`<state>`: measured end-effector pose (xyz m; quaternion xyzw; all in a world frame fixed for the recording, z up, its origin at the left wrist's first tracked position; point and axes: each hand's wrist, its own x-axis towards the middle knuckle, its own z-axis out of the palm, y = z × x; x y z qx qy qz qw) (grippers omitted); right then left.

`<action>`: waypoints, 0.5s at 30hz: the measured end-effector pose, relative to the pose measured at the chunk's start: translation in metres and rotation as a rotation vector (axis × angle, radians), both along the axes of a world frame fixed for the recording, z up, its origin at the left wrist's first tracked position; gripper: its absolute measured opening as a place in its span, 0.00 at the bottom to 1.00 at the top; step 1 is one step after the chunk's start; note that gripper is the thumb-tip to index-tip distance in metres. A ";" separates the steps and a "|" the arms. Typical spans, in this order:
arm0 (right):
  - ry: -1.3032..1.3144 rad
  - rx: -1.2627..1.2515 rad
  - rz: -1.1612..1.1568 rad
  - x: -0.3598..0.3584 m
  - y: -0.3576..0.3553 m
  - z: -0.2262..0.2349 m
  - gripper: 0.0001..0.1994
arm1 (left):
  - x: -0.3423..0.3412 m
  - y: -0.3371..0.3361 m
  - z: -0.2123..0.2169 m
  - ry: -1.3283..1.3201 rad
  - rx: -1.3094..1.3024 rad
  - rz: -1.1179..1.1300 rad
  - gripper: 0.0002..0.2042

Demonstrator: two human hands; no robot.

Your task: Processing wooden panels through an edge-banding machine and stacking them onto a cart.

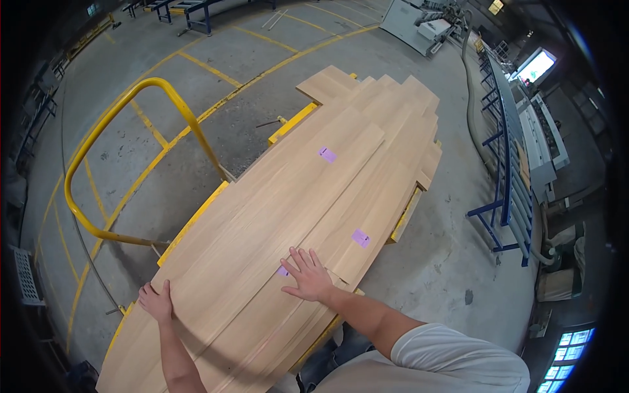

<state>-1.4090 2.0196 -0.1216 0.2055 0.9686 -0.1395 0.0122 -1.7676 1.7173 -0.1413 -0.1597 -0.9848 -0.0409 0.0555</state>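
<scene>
Long, pale wood-grained panels [262,196] lie stacked and overlapping in front of me, their far ends staggered. My left hand [156,302] is at the left edge of the top panel, fingers bent over the edge and thumb on the upper face. Flat on the panels near the right side rests my right hand [308,276], open with its fingers spread. It lies close to a long seam between panels and partly covers a small purple label [283,270]. Two more purple labels, a far one [327,154] and a nearer one [360,238], are stuck on the wood.
Yellow supports [293,124] show beneath the stack. A bent yellow tube rail [72,190] rises on its left. To the right stands a blue-framed roller conveyor [504,164], with a machine [419,26] at the far right. Yellow lines [209,71] mark the grey floor.
</scene>
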 end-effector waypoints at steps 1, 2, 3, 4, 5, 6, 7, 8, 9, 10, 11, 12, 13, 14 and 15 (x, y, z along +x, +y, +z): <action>0.002 -0.004 -0.009 0.000 -0.002 -0.001 0.40 | 0.002 -0.002 -0.005 0.035 0.015 0.015 0.32; 0.007 -0.009 -0.009 0.001 -0.001 -0.003 0.40 | 0.004 0.000 -0.007 0.068 0.034 0.030 0.32; 0.013 -0.014 -0.009 0.002 0.001 -0.004 0.40 | 0.005 0.002 -0.008 0.067 0.035 0.024 0.32; 0.013 -0.013 -0.014 0.003 0.002 -0.005 0.40 | 0.006 0.004 -0.008 0.056 0.030 0.038 0.32; 0.021 -0.022 -0.018 0.002 0.002 -0.004 0.39 | 0.006 0.004 -0.006 0.046 0.024 0.052 0.32; 0.028 -0.031 -0.022 0.002 0.002 -0.004 0.39 | 0.007 0.004 -0.006 0.046 0.024 0.047 0.32; 0.029 -0.030 -0.026 0.003 0.001 -0.004 0.39 | 0.009 0.003 -0.006 0.019 0.009 0.042 0.32; 0.040 -0.022 -0.022 0.005 0.001 -0.004 0.39 | 0.010 0.002 -0.005 -0.007 -0.005 0.038 0.32; 0.049 -0.014 -0.017 0.005 0.001 -0.004 0.39 | 0.010 0.002 -0.005 -0.006 -0.002 0.034 0.32; 0.051 -0.012 -0.021 0.004 0.000 -0.004 0.39 | 0.010 0.002 -0.004 -0.012 -0.013 0.053 0.32; 0.047 -0.015 -0.018 0.004 0.000 -0.003 0.38 | 0.012 0.004 -0.004 -0.022 -0.022 0.069 0.32; 0.044 -0.017 -0.014 0.005 0.000 -0.002 0.38 | 0.013 0.006 -0.002 -0.025 -0.019 0.061 0.32; 0.042 -0.013 -0.022 0.006 0.001 -0.002 0.38 | 0.014 0.008 0.001 -0.040 -0.019 0.056 0.31; 0.046 -0.017 -0.021 0.005 0.000 -0.001 0.38 | 0.015 0.008 0.003 -0.052 -0.020 0.054 0.31; 0.051 -0.021 -0.020 0.005 0.000 -0.001 0.37 | 0.015 0.008 0.001 -0.051 -0.017 0.050 0.31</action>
